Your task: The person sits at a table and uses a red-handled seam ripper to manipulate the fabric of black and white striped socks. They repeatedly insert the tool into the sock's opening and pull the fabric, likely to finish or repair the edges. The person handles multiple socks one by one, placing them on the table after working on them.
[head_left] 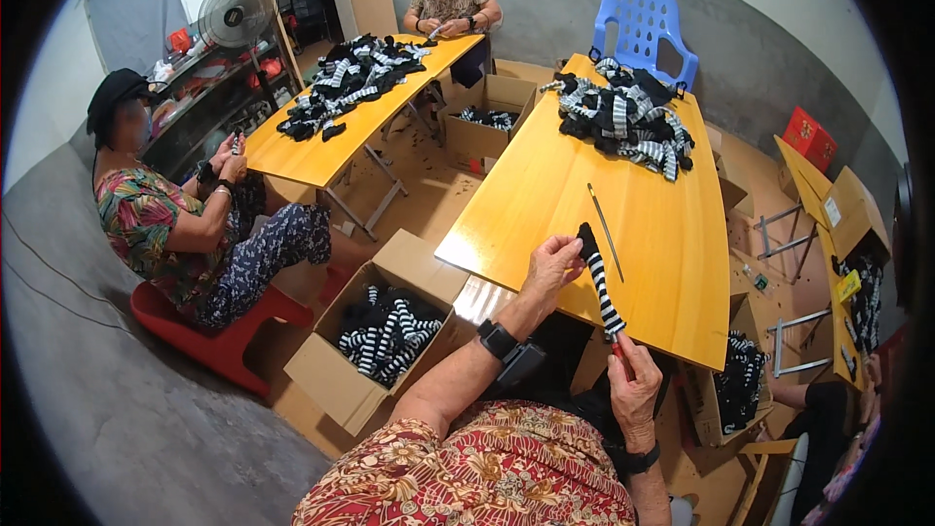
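A black-and-white striped sock is stretched between my two hands above the near edge of a yellow table. My left hand pinches its black upper end. My right hand grips its lower end, where something small and red shows at my fingers. A thin metal rod lies on the table just beyond the sock. A heap of striped socks sits at the table's far end.
An open cardboard box of striped socks stands on the floor at my left. Two other people sit at a second yellow table with a sock pile. A blue chair, a fan and more boxes surround the tables.
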Demonstrator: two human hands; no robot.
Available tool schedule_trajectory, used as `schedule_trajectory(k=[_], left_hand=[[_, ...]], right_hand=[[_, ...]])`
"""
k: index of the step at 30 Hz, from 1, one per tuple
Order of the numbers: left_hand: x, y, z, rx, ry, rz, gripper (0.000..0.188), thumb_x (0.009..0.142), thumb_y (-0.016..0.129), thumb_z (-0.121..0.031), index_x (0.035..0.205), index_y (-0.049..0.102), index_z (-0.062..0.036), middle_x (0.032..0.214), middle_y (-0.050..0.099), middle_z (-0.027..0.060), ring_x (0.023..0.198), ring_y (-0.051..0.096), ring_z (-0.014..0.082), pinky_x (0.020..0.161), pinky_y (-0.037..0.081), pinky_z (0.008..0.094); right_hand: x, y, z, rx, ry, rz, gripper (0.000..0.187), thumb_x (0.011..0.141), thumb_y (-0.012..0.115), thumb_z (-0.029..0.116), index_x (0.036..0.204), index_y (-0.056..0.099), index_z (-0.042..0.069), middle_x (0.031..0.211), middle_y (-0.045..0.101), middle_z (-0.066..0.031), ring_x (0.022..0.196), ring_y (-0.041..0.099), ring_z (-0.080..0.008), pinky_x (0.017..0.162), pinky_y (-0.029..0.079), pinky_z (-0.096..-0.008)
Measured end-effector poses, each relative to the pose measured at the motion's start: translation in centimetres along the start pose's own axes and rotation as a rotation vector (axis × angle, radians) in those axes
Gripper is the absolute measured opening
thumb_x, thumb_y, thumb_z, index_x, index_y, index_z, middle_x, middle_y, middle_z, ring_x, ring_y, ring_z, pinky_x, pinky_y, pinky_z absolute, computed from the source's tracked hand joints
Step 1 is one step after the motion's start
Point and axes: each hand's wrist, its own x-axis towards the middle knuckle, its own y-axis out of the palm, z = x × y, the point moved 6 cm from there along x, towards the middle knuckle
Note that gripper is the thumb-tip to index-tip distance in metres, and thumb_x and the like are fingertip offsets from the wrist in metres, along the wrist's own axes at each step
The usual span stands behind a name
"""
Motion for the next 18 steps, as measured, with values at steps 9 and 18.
schedule_trajectory(k=[9, 18], left_hand=[[-0.2, 0.5, -1.3, -0.032, 0.028, 0.083, 0.014, 0.088, 0.069, -0.014, 0.098, 0.06, -0.0095, 0.088, 0.065, 0.0004, 0.077, 0.063, 0.0088, 0.07, 0.053, 0.0205], [0.4, 0.0, -0.1, -0.137, -0.048, 0.087, 0.016, 0.084, 0.069, -0.006, 0.096, 0.059, -0.0076, 0.085, 0.065, 0.001, 0.071, 0.063, 0.0088, 0.064, 0.054, 0.0171]], right_hand=[[0.1, -0.1, 0.5, 0.014, 0.007, 0.004, 0.035, 0.08, 0.061, -0.004, 0.115, 0.061, -0.002, 0.082, 0.059, -0.0146, 0.072, 0.06, -0.026, 0.065, 0.048, -0.0338], [0.0, -0.1, 0.4, -0.007, 0.016, 0.017, 0.034, 0.081, 0.061, -0.003, 0.115, 0.061, -0.003, 0.083, 0.06, -0.0143, 0.071, 0.061, -0.0252, 0.065, 0.049, -0.033]])
